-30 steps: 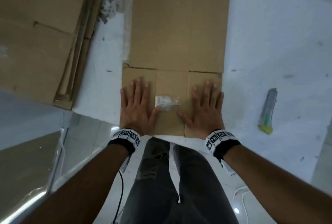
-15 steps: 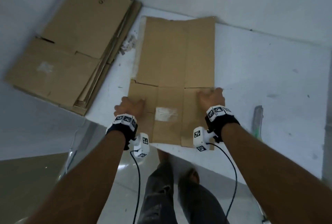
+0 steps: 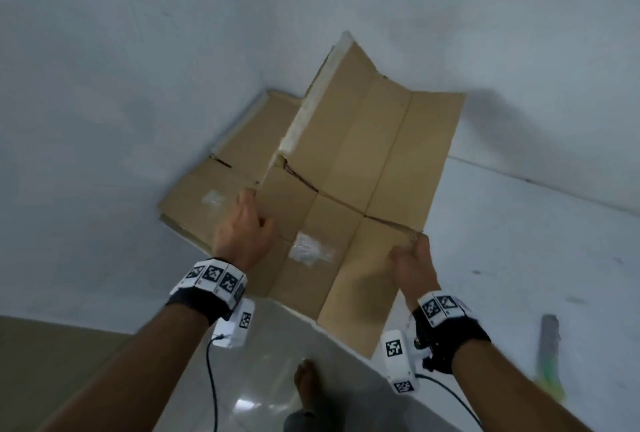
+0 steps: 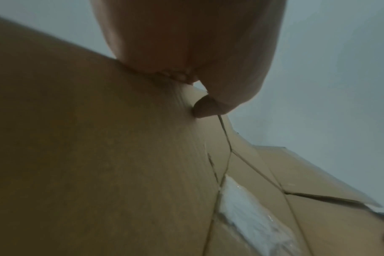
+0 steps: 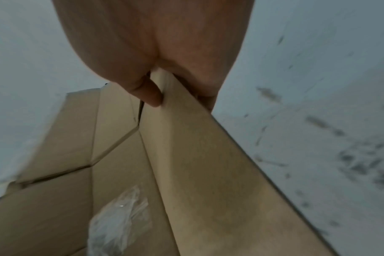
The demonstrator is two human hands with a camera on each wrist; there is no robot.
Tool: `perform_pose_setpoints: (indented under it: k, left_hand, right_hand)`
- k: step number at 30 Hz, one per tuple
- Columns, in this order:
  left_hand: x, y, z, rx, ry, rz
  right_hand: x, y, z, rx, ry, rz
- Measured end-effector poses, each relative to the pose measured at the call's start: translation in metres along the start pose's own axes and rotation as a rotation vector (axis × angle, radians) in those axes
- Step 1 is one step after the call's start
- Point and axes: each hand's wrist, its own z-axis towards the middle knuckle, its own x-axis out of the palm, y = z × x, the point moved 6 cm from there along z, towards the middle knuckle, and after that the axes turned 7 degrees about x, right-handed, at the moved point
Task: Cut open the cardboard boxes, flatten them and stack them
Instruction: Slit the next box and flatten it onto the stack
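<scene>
Cardboard fills the middle of the head view: a flattened box point(image 3: 363, 196), cut open and creased into panels, is held up off the white floor point(image 3: 536, 223) by both hands. Nearest, low in the frame, the left hand point(image 3: 242, 230) grips the sheet's left edge, and the right hand point(image 3: 414, 267) clamps the right edge — the right wrist view shows the thumb on the upper face and the fingers curled beneath. Between the hands, a patch of crumpled clear tape point(image 3: 310, 251) clings to the near panels.

The sheet's long axis runs away from the person toward the upper middle of the frame, its left side raised so it sags along the creases. Just behind it and to the left, partly hidden, lies the stack of flattened boxes point(image 3: 214, 182) against the wall point(image 3: 138, 50). That is the relation the next move seems to turn on: the stack lies ahead and left, nearer the left hand, so the sheet would likely swing leftward and down with its length matched to the stack's.

At the lower right edge, blurred, a utility knife point(image 3: 549, 345) rests on the floor — well apart from both hands. No containers appear.
</scene>
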Motion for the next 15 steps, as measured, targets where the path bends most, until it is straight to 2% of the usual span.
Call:
perform_pose_setpoints:
  k: [5,7,9,11,13,15]
  left_hand:
    - [-0.055,0.073,0.06,-0.014,-0.09,0.157]
    - [-0.065,0.111,0.094,0.008,-0.156,0.207]
    - [-0.066,0.155,0.127,-0.036,-0.169,0.29]
    - [-0.047,0.205,0.156,-0.128,-0.045,0.374]
    - [-0.01,0.247,0.17,-0.201,0.203,0.403]
    - [0.029,0.27,0.165,-0.214,0.345,0.36]
  right_hand:
    - [0.097,0.069,0.004,-0.025,0.129,-0.079]
    - [0.144,0.089,0.021,-0.028,0.17,-0.092]
    - [0.196,0.102,0.043,-0.017,0.201,-0.143]
    - [0.244,0.108,0.071,0.018,0.153,-0.315]
    - [0.275,0.115,0.101,0.025,0.024,-0.607]
    - [0.289,0.142,0.127,-0.095,-0.08,-0.816]
